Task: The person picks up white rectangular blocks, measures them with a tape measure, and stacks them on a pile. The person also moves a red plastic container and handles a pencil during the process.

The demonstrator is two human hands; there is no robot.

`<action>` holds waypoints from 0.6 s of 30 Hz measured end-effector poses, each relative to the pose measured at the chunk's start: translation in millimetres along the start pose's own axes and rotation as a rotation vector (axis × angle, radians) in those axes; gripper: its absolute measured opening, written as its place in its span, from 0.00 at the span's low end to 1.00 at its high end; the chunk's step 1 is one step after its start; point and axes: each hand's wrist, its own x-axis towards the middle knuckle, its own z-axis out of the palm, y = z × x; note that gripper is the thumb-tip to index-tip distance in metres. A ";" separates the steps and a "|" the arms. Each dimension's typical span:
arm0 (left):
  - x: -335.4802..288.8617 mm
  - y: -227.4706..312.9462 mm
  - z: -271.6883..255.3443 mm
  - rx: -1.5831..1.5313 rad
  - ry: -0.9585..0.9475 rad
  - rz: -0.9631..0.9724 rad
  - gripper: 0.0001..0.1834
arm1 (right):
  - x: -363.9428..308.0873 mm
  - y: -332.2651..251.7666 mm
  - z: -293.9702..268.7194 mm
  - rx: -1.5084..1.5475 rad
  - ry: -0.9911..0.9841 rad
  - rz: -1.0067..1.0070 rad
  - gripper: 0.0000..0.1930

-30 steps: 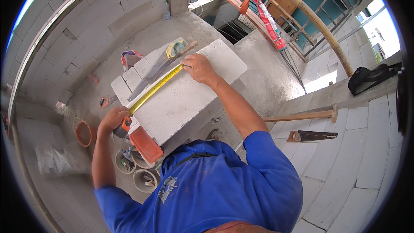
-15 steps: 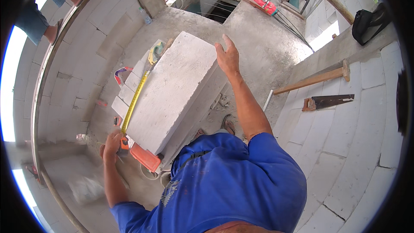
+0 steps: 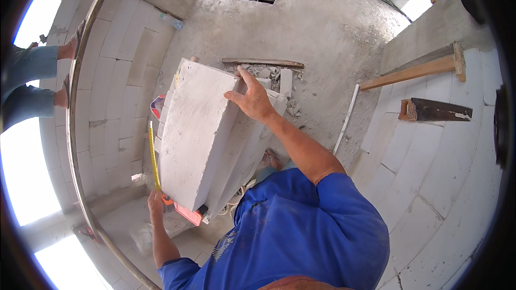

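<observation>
A long white block (image 3: 196, 121) lies on top of other pale blocks (image 3: 239, 153) in front of me. My right hand (image 3: 253, 99) grips its far right corner, thumb over the upper face and fingers round the edge. Left of the block, my left hand (image 3: 155, 207) is closed on an orange tape measure (image 3: 167, 200). Its yellow blade (image 3: 153, 156) is drawn out away from me, beside the block's left edge. An orange-red tool (image 3: 188, 214) shows at the block's near end, partly hidden beneath it.
A wood-handled saw (image 3: 438, 110) and a T-shaped wooden tool (image 3: 414, 72) rest on the right block wall. Rubble (image 3: 269, 72) and a plank (image 3: 263, 63) lie beyond the stack. Another person's legs (image 3: 32, 83) stand at left by a long curved-looking rail (image 3: 71, 129).
The tape blade has left the block's top edge and now stands off to its left. My right hand has closed on the far right corner. The view has shifted, revealing rubble behind the stack.
</observation>
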 end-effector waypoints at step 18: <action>-2.5 20.4 10.0 0.212 0.052 0.039 0.14 | 7.4 -2.3 -11.2 0.066 -0.057 0.026 0.48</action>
